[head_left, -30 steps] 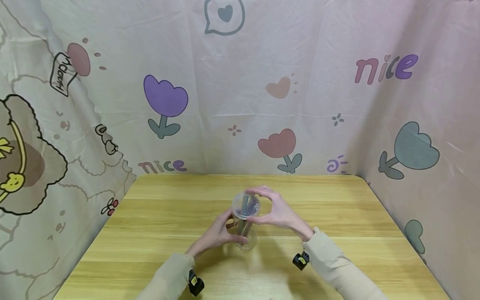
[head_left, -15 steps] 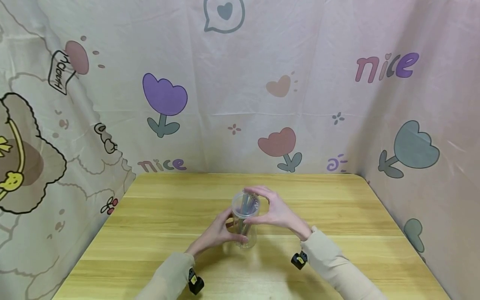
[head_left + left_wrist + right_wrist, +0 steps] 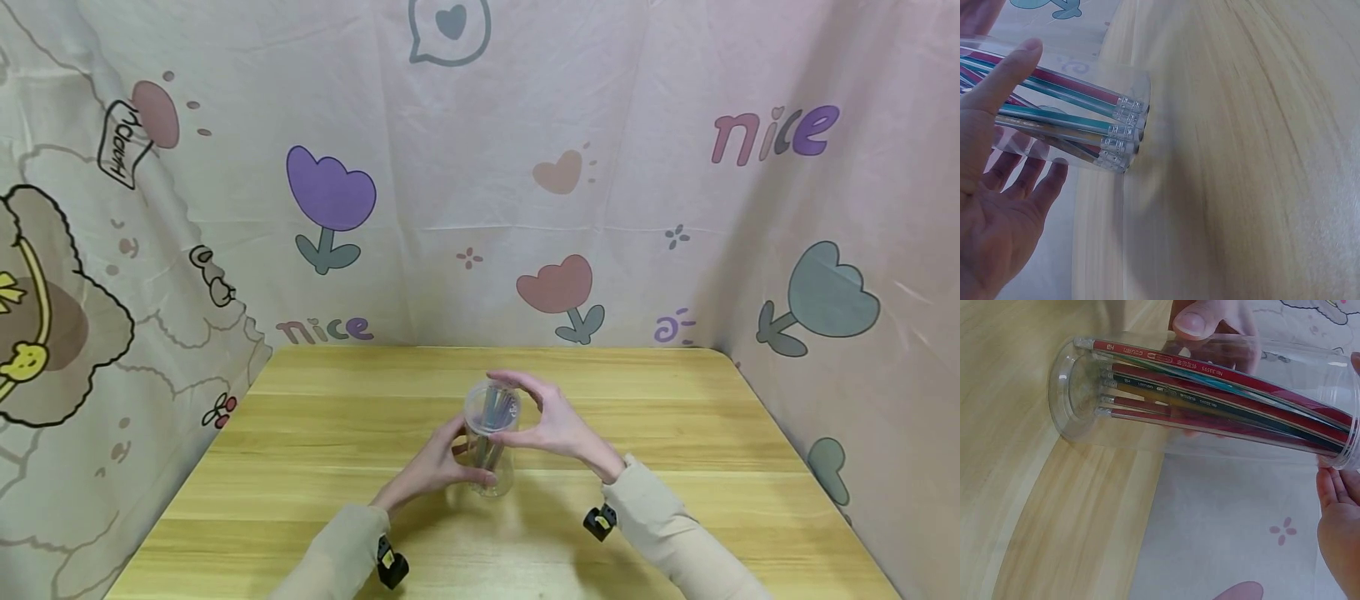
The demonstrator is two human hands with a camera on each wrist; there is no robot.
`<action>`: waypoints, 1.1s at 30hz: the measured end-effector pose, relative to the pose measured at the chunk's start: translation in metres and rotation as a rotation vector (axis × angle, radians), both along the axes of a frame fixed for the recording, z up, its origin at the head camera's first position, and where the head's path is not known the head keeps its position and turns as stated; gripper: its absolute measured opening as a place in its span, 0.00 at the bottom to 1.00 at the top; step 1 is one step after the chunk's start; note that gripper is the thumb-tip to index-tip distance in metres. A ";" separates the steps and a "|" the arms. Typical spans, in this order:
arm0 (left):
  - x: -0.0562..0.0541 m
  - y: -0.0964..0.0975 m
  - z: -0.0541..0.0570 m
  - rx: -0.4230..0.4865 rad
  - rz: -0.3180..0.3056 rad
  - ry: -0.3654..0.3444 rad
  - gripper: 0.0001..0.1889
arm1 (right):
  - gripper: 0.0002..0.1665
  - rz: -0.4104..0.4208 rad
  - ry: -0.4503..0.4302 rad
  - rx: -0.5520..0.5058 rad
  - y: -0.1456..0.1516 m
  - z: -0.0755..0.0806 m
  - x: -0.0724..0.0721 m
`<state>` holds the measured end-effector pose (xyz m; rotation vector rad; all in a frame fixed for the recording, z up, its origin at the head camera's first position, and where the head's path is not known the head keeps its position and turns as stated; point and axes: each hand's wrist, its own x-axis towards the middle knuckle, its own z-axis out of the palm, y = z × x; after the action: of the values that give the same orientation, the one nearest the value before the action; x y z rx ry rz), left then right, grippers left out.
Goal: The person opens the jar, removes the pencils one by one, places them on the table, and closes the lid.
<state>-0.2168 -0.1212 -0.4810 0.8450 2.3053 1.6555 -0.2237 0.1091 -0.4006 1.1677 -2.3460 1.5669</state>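
Jar: a tall, clear jar stands near upright over the wooden table, about midway between its left and right edges and well in front of the back edge. Its base is at or close to the wood; contact cannot be made out for certain.
Left hand: the left hand is wrapped round the jar's body, thumb across the near side and fingers behind. This low hold probably steadies the jar against tipping or turning.
Right hand: the right hand pinches the lid across its rim, thumb on the near side and fingers on the far side. Spanning the rim likely gives an even grip for working the lid while the other hand braces the body.
Lid: see-through, round, with pale marking on top, and sitting at the jar's mouth. Whether it is fully seated cannot be told.
Pencils: a loose bunch of pencils leans inside, red, teal, dark green and tan, with silver bands and eraser ends at the base. The ends spread at the bottom and draw together toward the lid, presumably because the jar is wider than the bunch.
Print: pale lettering runs along the uppermost red pencil, "HB" among it.
Jar wall: smooth and thin-looking, so it may slip or flex under a hard squeeze.
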 end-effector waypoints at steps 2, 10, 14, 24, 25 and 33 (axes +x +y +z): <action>0.000 0.000 0.000 0.003 -0.002 -0.003 0.50 | 0.46 0.017 -0.001 -0.024 0.001 0.001 -0.001; 0.000 0.000 -0.001 0.021 -0.001 0.001 0.46 | 0.47 0.054 -0.055 -0.117 0.006 0.000 0.000; -0.001 0.000 -0.002 0.027 -0.008 0.018 0.44 | 0.47 0.065 -0.074 -0.201 0.008 -0.003 0.001; -0.002 0.001 -0.002 0.020 -0.005 0.029 0.44 | 0.50 0.092 -0.043 -0.396 0.018 -0.016 0.004; -0.003 0.001 -0.002 0.017 -0.004 0.027 0.44 | 0.50 0.095 -0.036 -0.413 0.020 -0.017 0.004; -0.002 0.000 -0.003 0.021 0.002 0.012 0.46 | 0.50 0.129 -0.044 -0.520 0.032 -0.029 0.006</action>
<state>-0.2186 -0.1210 -0.4840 0.8595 2.3017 1.6835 -0.2173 0.1415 -0.4297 1.1731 -1.7379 2.0879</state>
